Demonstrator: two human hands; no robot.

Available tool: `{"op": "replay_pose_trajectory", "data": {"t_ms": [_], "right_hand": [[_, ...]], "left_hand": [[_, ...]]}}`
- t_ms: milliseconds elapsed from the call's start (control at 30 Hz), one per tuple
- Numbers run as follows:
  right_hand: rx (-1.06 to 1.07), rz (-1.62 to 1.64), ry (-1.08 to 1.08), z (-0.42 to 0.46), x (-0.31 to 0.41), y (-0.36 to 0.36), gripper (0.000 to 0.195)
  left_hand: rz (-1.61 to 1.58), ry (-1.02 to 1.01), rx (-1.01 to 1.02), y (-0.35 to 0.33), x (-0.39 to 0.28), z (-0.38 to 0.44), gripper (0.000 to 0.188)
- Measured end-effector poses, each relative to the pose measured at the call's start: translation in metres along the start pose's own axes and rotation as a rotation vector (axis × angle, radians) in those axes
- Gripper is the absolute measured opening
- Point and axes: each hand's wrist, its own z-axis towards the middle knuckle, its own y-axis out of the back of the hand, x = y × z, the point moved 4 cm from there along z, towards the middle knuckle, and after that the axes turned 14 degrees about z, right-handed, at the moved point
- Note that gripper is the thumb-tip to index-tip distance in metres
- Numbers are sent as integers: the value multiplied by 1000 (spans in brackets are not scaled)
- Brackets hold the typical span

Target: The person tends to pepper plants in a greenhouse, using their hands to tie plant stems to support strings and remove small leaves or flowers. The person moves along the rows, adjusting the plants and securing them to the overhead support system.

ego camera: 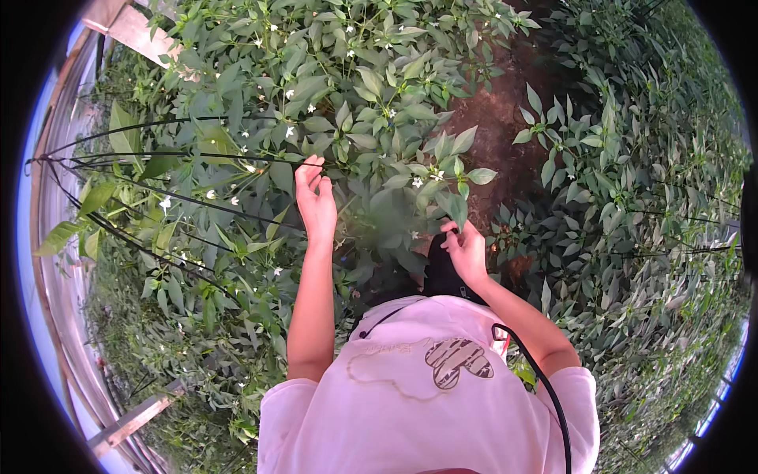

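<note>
My left hand (316,204) is raised among the leaves of a flowering pepper plant (367,112), its fingers loosely curled. One thin black cord (195,154) runs from the left across its fingertips, and I see no cord past them. Lower and to the right, my right hand (468,252) has thumb and fingers bent together beneath a drooping leaf (455,207). Something small and dark shows at its fingertips, but what it is cannot be made out. White blossoms (427,179) stand on the shoots just above this hand.
Several black cords fan out from a gathered point (42,159) at the left, by the plastic-sheet wall (65,148). Bare soil (494,118) forms a strip between the plants and another dense row (628,178). Wooden boards (139,415) jut in at left. A black cable (542,379) hangs over my shirt.
</note>
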Motion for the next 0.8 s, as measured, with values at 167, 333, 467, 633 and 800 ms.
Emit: {"op": "replay_pose_trajectory", "data": {"t_ms": [167,333,467,633,800], "right_hand": [[149,689,-166,111,-20,17,35],[533,140,291,155,37,-35,36],[803,-56,358,186,23,-66,44],[782,39,272,206,65,-89,31],[718,100,62,231,75,-113,12]], "left_hand": [[30,58,55,-12,4,12,24],[300,146,277,-26,16,26,15],[295,148,361,-42,38,32,15],[407,63,347,-37,23,33,16],[311,109,341,-23,-19,18,28]]}}
